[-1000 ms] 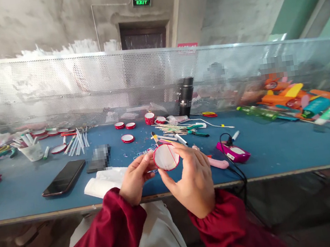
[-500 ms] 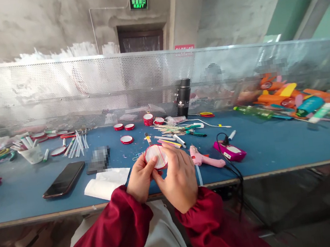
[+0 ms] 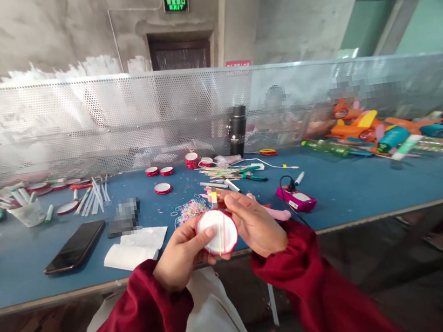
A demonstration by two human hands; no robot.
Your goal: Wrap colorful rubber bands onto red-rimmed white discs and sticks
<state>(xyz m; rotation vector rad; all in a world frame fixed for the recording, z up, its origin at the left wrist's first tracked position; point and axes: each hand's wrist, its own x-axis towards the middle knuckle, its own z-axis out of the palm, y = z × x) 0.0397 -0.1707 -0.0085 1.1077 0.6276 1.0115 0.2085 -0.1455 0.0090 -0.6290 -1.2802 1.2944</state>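
Note:
A round, red-rimmed jar lid (image 3: 227, 236) faces me with its white inside. A pink and a yellow rubber band run across it. My left hand (image 3: 186, 249) grips the lid from the left, thumb on the white face and fingers underneath. My right hand (image 3: 255, 218) is closed at the lid's upper right edge, its thumb raised and its fingers partly hidden behind. From the far rim sticks a short flat piece (image 3: 214, 197), grey with yellow. Behind the lid lies a pile of coloured rubber bands (image 3: 192, 210).
A pink glue gun (image 3: 279, 213) and a purple power strip (image 3: 297, 199) lie right. Left are a phone (image 3: 75, 247), white paper (image 3: 136, 248) and a cup of pens (image 3: 27, 213). More red lids (image 3: 163, 188), sticks and a black flask (image 3: 237, 131) stand farther back.
The lid has come lower and nearer to me. My right hand has shifted right off its face, uncovering the yellow band. The rubber-band pile is now in view.

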